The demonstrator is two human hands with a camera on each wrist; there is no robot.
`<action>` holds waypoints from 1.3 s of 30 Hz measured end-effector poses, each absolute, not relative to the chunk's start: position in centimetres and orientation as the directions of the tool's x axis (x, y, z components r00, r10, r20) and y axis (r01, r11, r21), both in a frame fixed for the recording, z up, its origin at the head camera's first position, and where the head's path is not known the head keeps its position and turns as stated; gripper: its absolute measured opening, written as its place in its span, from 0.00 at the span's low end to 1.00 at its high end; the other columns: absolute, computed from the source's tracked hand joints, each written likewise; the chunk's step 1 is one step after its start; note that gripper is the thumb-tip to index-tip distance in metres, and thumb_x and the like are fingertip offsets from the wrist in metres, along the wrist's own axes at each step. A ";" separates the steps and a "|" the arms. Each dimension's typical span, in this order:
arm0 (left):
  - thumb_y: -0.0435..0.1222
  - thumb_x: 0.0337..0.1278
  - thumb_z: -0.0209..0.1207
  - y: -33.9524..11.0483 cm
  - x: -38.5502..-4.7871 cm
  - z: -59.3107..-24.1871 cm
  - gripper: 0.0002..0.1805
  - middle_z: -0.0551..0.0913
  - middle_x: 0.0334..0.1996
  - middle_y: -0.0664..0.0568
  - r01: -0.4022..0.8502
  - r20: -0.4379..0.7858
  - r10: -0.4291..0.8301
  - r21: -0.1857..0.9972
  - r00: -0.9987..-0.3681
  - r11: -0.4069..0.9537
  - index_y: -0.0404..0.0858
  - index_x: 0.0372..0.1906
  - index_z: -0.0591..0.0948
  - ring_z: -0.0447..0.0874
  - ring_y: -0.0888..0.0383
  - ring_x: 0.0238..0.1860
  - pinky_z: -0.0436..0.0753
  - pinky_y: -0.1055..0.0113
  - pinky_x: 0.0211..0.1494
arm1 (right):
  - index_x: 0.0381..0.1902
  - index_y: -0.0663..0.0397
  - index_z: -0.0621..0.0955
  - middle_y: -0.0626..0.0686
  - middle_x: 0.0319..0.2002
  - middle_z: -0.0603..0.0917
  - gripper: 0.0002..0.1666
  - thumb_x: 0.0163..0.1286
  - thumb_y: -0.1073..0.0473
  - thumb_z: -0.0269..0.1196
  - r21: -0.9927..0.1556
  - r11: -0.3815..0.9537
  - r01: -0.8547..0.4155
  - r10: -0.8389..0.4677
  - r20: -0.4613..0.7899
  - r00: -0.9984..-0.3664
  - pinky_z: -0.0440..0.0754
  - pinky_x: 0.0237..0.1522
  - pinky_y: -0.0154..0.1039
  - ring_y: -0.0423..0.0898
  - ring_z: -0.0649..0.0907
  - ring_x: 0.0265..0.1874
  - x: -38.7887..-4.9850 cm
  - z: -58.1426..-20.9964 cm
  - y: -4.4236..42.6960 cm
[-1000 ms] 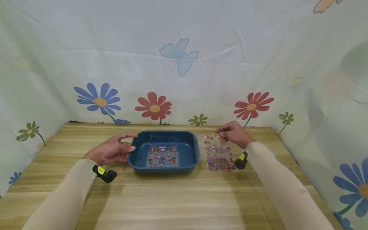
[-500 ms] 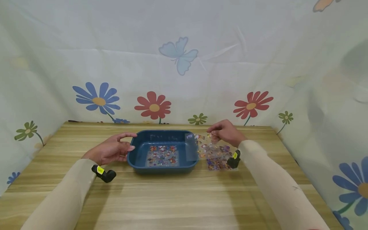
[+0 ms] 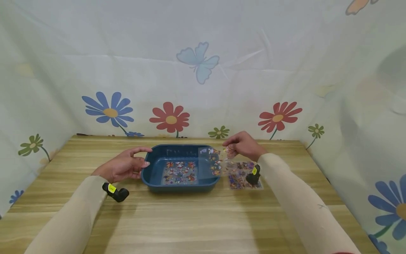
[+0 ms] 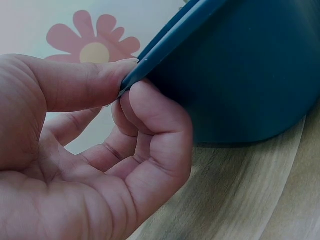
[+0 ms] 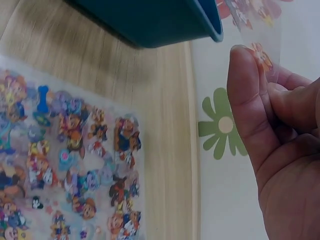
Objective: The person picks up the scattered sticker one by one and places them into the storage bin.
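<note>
"Sticker sheet (image 3: 208, 165), the thin clear one: where is it?"

"Held aloft at the right side of the tray (image 3: 180, 189), its left part over the hollow, its right part out past the wall. Whether it touches the rim, I can't tell."

"And the grips?"

"The right grip (image 3: 245, 146) is narrow, thumb and forefinger pinching the film by its right-hand edge, towards the far corner. The left grip (image 3: 122, 166) has the tray's left rim squeezed between thumb and curled fingers."

"What's the tray like?"

"Dark teal, smooth and faintly glossy, a rounded rectangle with a thin lip. A second sheet (image 3: 180, 173) lies flat on its floor, transparent, dotted with small bright figures."

"Anything to the right?"

"More sticker film (image 3: 237, 182), near the tray on the surface (image 3: 190, 225). It's see-through, straight-edged, crowded with cartoon dogs and a blue bone shape. One sheet or several layers, I can't tell."

"And the surface itself?"

"Pale wood grain, streaked left to right. On the far side hangs a lightly creased backdrop (image 3: 203, 102), printed with round-petalled flowers and a pale blue butterfly (image 3: 200, 63)."

"Sleeves?"

"Plain cream, the left sleeve (image 3: 69, 215) and right sleeve (image 3: 304, 197) alike."
</note>
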State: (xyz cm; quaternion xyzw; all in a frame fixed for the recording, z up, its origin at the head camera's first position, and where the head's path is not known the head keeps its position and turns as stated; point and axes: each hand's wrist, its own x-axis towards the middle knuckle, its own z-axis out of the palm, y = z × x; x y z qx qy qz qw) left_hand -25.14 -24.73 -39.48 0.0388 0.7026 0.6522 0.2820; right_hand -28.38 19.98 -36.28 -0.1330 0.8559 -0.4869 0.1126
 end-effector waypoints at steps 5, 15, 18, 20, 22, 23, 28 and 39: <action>0.32 0.74 0.59 -24.7 -25.2 -39.6 0.37 0.76 0.31 0.55 -0.318 -0.350 0.417 0.937 -0.839 0.147 0.44 0.80 0.56 0.81 0.59 0.27 0.87 0.63 0.40 | 0.55 0.72 0.84 0.70 0.52 0.86 0.17 0.77 0.74 0.53 -0.865 0.486 -0.127 -0.353 -0.061 -0.934 0.90 0.39 0.41 0.41 0.88 0.30 -28.4 -35.8 18.9; 0.34 0.73 0.61 -24.8 -25.1 -39.7 0.39 0.78 0.31 0.54 -0.315 -0.349 0.412 0.937 -0.841 0.150 0.45 0.81 0.56 0.82 0.58 0.28 0.87 0.62 0.40 | 0.58 0.73 0.83 0.70 0.60 0.83 0.19 0.76 0.75 0.51 -0.873 0.471 -0.126 -0.383 -0.074 -0.921 0.91 0.41 0.44 0.42 0.89 0.30 -28.6 -35.4 16.9; 0.33 0.73 0.61 -24.8 -25.1 -39.7 0.39 0.79 0.32 0.54 -0.318 -0.351 0.412 0.936 -0.841 0.149 0.45 0.80 0.56 0.82 0.58 0.29 0.87 0.62 0.41 | 0.57 0.73 0.83 0.70 0.61 0.82 0.19 0.77 0.75 0.51 -0.885 0.450 -0.120 -0.392 -0.075 -0.917 0.91 0.41 0.44 0.43 0.90 0.30 -28.6 -35.3 16.4; 0.33 0.73 0.61 -24.8 -25.1 -39.8 0.38 0.79 0.32 0.54 -0.320 -0.352 0.411 0.936 -0.841 0.147 0.45 0.80 0.57 0.82 0.58 0.29 0.87 0.62 0.41 | 0.56 0.73 0.83 0.69 0.61 0.83 0.18 0.76 0.75 0.51 -0.889 0.441 -0.123 -0.399 -0.071 -0.914 0.91 0.41 0.44 0.43 0.90 0.30 -28.7 -35.3 16.0; 0.33 0.73 0.60 -24.8 -25.1 -39.8 0.38 0.78 0.32 0.54 -0.322 -0.353 0.410 0.936 -0.841 0.144 0.45 0.80 0.57 0.82 0.58 0.29 0.87 0.62 0.40 | 0.56 0.72 0.84 0.69 0.60 0.83 0.18 0.76 0.75 0.51 -0.891 0.436 -0.126 -0.405 -0.070 -0.912 0.91 0.41 0.45 0.44 0.90 0.30 -28.8 -35.3 15.6; 0.33 0.73 0.60 -24.7 -25.1 -39.8 0.37 0.78 0.32 0.54 -0.324 -0.353 0.410 0.935 -0.841 0.142 0.45 0.80 0.57 0.82 0.58 0.29 0.87 0.63 0.40 | 0.56 0.72 0.84 0.69 0.60 0.83 0.18 0.76 0.75 0.51 -0.891 0.435 -0.129 -0.408 -0.068 -0.910 0.91 0.41 0.45 0.44 0.90 0.30 -28.8 -35.3 15.4; 0.33 0.73 0.60 -24.8 -25.1 -39.8 0.37 0.77 0.30 0.55 -0.321 -0.350 0.412 0.936 -0.841 0.142 0.45 0.80 0.57 0.81 0.59 0.28 0.86 0.63 0.40 | 0.56 0.71 0.85 0.68 0.57 0.85 0.19 0.75 0.75 0.52 -0.881 0.455 -0.133 -0.411 -0.075 -0.909 0.91 0.40 0.43 0.43 0.90 0.29 -29.0 -35.4 14.4; 0.32 0.75 0.58 -24.7 -25.2 -39.7 0.35 0.77 0.30 0.55 -0.326 -0.352 0.413 0.936 -0.840 0.134 0.44 0.79 0.57 0.82 0.59 0.28 0.86 0.63 0.40 | 0.56 0.67 0.85 0.65 0.57 0.86 0.19 0.75 0.74 0.52 -0.857 0.496 -0.140 -0.427 -0.100 -0.899 0.91 0.42 0.42 0.44 0.90 0.31 -29.0 -35.1 12.3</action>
